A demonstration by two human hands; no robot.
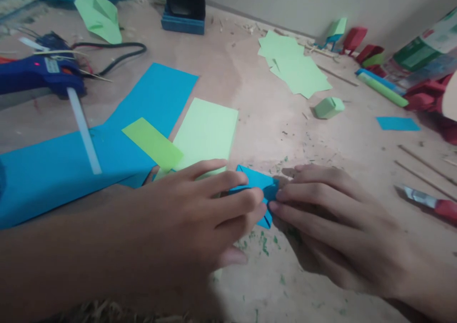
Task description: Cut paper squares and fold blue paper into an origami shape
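A small piece of folded blue paper [256,180] lies on the tabletop between my two hands, with fold lines and pointed corners showing. My left hand [214,204] is bent over its left side, fingertips pressed down on it. From the right, my right hand [332,213] pinches the paper's right edge, its fingers held together and the thumb hidden underneath. Just beyond my left hand are a pale green paper sheet [207,127] and a brighter green strip [153,143]. A large blue paper sheet [157,94] extends on the left, partly beneath my left forearm.
At left is a blue glue gun [43,73] with a glue stick [84,132] protruding. Pale green paper pieces [293,63] and a folded green paper block [329,107] lie farther back. A red-handled paintbrush or cutter [428,201], thin sticks and a bottle [424,51] are at right.
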